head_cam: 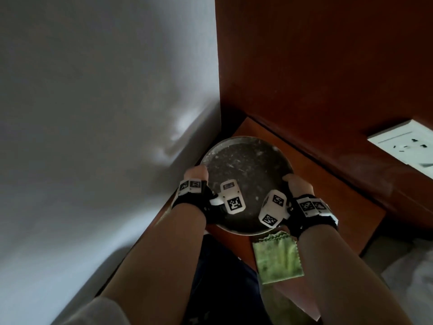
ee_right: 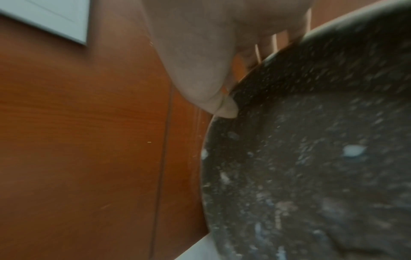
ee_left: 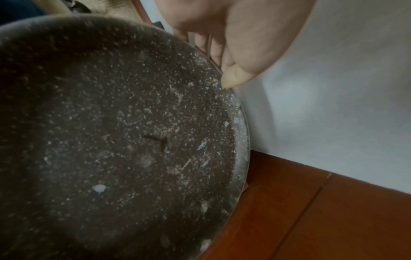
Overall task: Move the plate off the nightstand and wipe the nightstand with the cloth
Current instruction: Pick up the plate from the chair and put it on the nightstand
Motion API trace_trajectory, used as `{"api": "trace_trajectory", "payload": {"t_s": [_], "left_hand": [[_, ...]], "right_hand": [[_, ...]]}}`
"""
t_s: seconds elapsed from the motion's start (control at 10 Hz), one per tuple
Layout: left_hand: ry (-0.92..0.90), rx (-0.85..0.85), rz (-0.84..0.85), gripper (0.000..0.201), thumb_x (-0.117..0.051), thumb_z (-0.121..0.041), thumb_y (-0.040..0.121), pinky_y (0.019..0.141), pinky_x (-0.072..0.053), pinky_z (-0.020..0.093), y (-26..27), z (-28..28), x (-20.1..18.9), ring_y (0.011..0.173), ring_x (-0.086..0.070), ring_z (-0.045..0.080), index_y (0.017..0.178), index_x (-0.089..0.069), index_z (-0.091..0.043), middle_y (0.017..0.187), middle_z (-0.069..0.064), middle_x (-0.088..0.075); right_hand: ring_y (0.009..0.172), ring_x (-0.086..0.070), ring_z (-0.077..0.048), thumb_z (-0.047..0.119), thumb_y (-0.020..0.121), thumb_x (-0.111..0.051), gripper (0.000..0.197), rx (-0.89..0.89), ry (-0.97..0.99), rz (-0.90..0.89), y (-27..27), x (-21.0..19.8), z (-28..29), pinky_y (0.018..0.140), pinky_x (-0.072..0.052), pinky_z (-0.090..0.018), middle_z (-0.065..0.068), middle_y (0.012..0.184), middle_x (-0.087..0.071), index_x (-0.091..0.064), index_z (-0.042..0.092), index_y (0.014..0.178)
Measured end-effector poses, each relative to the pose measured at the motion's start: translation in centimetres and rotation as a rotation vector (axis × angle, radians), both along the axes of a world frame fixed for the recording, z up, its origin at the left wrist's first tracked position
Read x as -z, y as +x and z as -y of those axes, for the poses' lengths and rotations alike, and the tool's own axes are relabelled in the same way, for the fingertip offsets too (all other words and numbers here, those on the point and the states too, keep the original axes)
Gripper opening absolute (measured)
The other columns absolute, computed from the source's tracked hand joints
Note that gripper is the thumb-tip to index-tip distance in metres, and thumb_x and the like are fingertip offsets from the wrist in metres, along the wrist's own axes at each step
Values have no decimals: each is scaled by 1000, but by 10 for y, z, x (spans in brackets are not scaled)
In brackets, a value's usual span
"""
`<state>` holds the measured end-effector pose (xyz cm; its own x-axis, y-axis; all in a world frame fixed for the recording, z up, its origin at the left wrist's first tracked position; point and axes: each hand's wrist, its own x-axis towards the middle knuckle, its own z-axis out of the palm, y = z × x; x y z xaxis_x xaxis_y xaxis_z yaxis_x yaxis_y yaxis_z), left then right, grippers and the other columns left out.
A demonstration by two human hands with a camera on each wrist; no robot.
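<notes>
A round dark speckled plate (head_cam: 246, 170) with a pale rim is over the brown wooden nightstand (head_cam: 328, 195); whether it rests on it or is lifted I cannot tell. My left hand (head_cam: 195, 174) grips the plate (ee_left: 133, 132) at its left rim, thumb on top and fingers (ee_left: 202, 42) under the edge. My right hand (head_cam: 296, 182) grips the right rim of the plate (ee_right: 311, 158) the same way, thumb (ee_right: 224, 107) on the edge. A green cloth (head_cam: 276, 256) lies on the nightstand's near part, under my right wrist.
A white wall (head_cam: 105, 113) runs close along the left of the nightstand. A brown wooden panel (head_cam: 328, 66) stands behind it, carrying a white socket plate (head_cam: 405, 144). Pale bedding (head_cam: 412, 273) lies at the lower right.
</notes>
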<state>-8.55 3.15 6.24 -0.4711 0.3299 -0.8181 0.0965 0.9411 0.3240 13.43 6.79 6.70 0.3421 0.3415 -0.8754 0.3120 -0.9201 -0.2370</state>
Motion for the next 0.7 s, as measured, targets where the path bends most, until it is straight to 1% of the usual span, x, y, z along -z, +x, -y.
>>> {"api": "trace_trajectory", "payload": {"t_s": [0.1,0.2,0.3,0.4,0.5,0.6,0.7], "left_hand": [[17,25,47,44,-52,-8,94,106,-40,35,-1,-19,18,130,-48,31,137,-46,-2,140,18,-50],[127,-243,159,44,-41,-13,99,103,-42,35,2,-35,41,132,-45,32,141,-42,1,145,20,-44],[134,-106,151,44,-40,-15,100,101,-43,34,5,-49,54,132,-45,32,141,-42,1,145,20,-44],[129,-43,142,45,-41,-17,100,101,-43,33,5,-63,61,132,-46,31,140,-43,0,145,19,-44],[118,-11,131,45,-42,-18,99,101,-43,32,7,-73,69,132,-46,30,140,-43,0,145,19,-44],[106,-7,141,46,-43,-20,98,101,-43,32,5,-79,76,132,-46,31,140,-43,0,145,19,-44],[68,-5,158,49,-46,-25,96,103,-43,34,6,-84,76,131,-47,32,139,-44,-2,144,17,-46]], "right_hand": [[85,-58,-28,27,85,-59,42,86,15,-10,1,12,-10,67,-42,-32,-13,97,-62,-59,2,119],[92,-63,-31,28,80,-62,46,148,33,-11,2,23,-17,76,-47,-34,-12,101,-66,-59,3,119],[91,-65,-32,29,78,-63,46,189,43,-19,6,36,-25,82,-51,-38,-13,100,-68,-60,7,118],[80,-61,-30,25,83,-61,41,186,67,-38,9,42,-36,71,-47,-35,-11,86,-63,-59,3,118],[63,-53,-23,22,87,-59,40,162,81,-45,13,47,-47,56,-38,-28,-9,81,-58,-56,2,121],[62,-50,-22,21,88,-57,39,162,81,-33,16,56,-51,57,-37,-29,-11,90,-57,-55,2,122],[64,-52,-23,21,87,-57,36,159,80,-35,16,65,-51,67,-40,-34,-10,86,-57,-56,2,118]]}}
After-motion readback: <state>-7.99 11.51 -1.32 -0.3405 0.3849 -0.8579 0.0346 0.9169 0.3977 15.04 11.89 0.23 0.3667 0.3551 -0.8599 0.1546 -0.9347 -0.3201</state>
